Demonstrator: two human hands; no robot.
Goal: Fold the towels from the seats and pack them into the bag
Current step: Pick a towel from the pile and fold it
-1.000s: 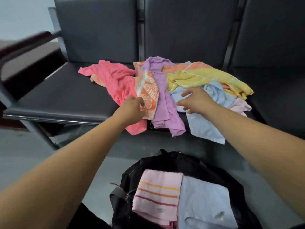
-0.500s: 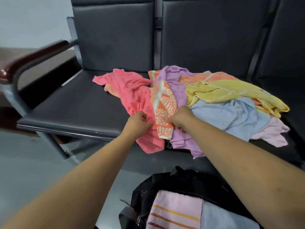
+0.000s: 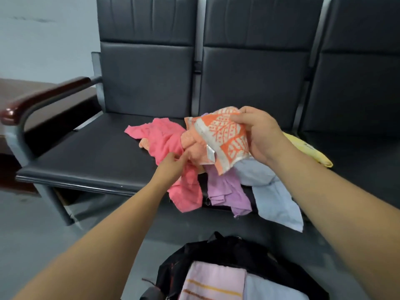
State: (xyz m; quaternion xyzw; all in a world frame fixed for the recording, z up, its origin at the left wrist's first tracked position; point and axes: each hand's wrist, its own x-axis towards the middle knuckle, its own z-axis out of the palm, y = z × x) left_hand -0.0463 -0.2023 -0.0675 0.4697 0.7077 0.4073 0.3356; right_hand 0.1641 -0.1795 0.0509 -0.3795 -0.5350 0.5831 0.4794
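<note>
Right hand (image 3: 259,135): fingers curled round the orange-and-white patterned cloth towel (image 3: 220,137), lifted above the black padded seat (image 3: 91,152).
Left hand (image 3: 173,167): touches the coral-pink terry towel (image 3: 164,137) on the seat; grip unclear.
Black fabric bag (image 3: 227,247): before the seat.

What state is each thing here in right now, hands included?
Orange towel: lifted, gripped by right hand.
Pink towel: crumpled on seat, left hand touching it, grip unclear.
Purple towel: crumpled, hanging over seat edge.
Blue towel: crumpled, hanging over edge.
Yellow towel: mostly hidden.
Bag: open, folded towels inside.
</note>
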